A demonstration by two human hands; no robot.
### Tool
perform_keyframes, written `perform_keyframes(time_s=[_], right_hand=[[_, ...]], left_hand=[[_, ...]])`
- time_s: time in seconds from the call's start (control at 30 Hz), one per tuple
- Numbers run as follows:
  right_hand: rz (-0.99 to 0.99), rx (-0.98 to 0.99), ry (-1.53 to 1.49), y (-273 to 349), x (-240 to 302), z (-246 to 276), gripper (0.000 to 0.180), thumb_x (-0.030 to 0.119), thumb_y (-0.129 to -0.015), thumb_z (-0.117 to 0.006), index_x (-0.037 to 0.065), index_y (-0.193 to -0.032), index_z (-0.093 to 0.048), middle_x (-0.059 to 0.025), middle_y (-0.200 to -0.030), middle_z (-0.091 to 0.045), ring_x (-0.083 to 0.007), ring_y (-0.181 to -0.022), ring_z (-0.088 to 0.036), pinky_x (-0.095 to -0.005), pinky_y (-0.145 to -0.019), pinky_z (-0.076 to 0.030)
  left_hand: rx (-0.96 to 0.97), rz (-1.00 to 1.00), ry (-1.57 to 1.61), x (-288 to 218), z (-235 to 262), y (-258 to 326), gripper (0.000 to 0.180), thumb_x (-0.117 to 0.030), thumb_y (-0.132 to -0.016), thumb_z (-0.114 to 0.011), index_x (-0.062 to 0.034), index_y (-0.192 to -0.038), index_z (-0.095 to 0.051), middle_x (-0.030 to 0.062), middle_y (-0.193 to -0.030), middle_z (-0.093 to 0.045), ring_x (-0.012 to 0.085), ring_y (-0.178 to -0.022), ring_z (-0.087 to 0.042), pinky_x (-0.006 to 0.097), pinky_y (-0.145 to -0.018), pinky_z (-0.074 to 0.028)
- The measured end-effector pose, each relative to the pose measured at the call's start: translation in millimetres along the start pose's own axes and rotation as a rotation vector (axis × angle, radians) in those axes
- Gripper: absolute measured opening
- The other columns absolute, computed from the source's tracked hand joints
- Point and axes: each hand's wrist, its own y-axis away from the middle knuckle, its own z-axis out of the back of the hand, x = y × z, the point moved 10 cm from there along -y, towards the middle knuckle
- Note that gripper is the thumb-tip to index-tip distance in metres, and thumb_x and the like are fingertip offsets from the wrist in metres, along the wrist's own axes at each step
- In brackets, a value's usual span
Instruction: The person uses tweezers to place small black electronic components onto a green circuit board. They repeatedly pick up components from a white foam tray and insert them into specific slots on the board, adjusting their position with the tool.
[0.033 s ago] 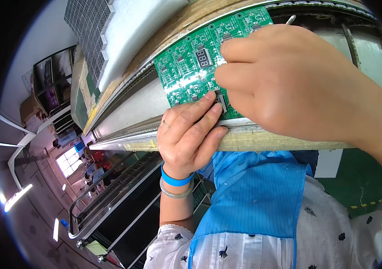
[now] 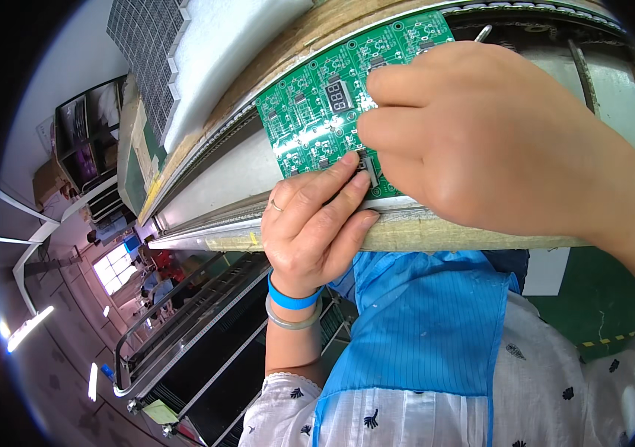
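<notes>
A green circuit board (image 2: 314,112) lies across the metal rails, its right part hidden behind my right hand. A black seven-segment display (image 2: 338,94) stands upright on it in the upper middle. Lower down, a second display (image 2: 366,170) is partly covered by the fingertips of my left hand (image 2: 314,216). Those fingers are stretched out and rest on the display and the board's near edge. My right hand (image 2: 474,134) is closed above the board with its fingers curled in a pinch. Whatever it holds is hidden from view. A slim metal tip (image 2: 483,33) shows just beyond its knuckles.
A wooden-edged rail (image 2: 436,229) runs along the near side, with a roller chain (image 2: 541,6) at the far side. White foam (image 2: 221,52) and a dark grid panel (image 2: 146,52) stand at the far left. A black slotted rack (image 2: 221,350) sits below left.
</notes>
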Motion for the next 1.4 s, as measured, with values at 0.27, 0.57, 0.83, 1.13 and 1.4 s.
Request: perform_keyframes(time_s=[0.27, 0.57, 0.83, 1.13, 1.4], right_hand=[[0.061, 0.245, -0.06, -8, -35, 14, 0.017, 0.011, -0.083, -0.071, 0.002, -0.097, -0.07, -0.009, -0.091, -0.06, -0.0267, -0.088, -0.063, -0.0365, -0.074, -0.052], [-0.316, -0.193, -0.092, -27, -73, 63, 0.025, 0.001, -0.097, -0.061, -0.001, -0.121, -0.067, -0.0099, -0.096, -0.06, -0.0255, -0.086, -0.061, -0.0323, -0.073, -0.049], [-0.476, 0.038, 0.55, -35, -153, 38, 0.02, 0.01, -0.092, -0.068, 0.004, -0.11, -0.074, -0.0126, -0.104, -0.069, -0.0326, -0.104, -0.064, -0.0438, -0.088, -0.053], [-0.16, -0.116, 0.101, -158, -96, 9, 0.025, 0.021, -0.088, -0.073, 0.005, -0.107, -0.074, -0.0116, -0.104, -0.07, -0.0339, -0.104, -0.066, -0.0431, -0.092, -0.053], [0.017, 0.085, 0.358, -194, -83, -14, 0.021, 0.019, -0.087, -0.073, 0.006, -0.102, -0.075, -0.0085, -0.102, -0.071, -0.0287, -0.099, -0.069, -0.0404, -0.085, -0.057]], left_hand=[[0.014, -0.017, -0.014, -2, -3, 1, 0.037, -0.016, -0.071, -0.085, -0.0007, -0.104, -0.079, 0.0139, -0.113, -0.075, 0.025, -0.087, -0.069, 0.035, -0.077, -0.054], [0.0, -0.033, 0.065, 0, 5, 2, 0.039, -0.015, -0.076, -0.081, -0.0009, -0.112, -0.076, 0.0106, -0.101, -0.069, 0.0271, -0.084, -0.065, 0.038, -0.074, -0.052], [-0.05, -0.063, 0.092, -2, 3, 9, 0.049, -0.014, -0.078, -0.079, -0.0037, -0.125, -0.069, 0.0075, -0.106, -0.065, 0.0233, -0.092, -0.064, 0.036, -0.078, -0.052], [-0.23, 0.05, 0.044, 18, 44, -7, 0.049, -0.018, -0.08, -0.08, -0.005, -0.125, -0.068, 0.0134, -0.123, -0.065, 0.032, -0.108, -0.064, 0.044, -0.093, -0.051], [-0.328, 0.176, -0.149, 78, 75, -31, 0.053, -0.021, -0.082, -0.079, -0.0056, -0.131, -0.064, 0.0199, -0.138, -0.06, 0.0385, -0.127, -0.057, 0.048, -0.11, -0.046]])
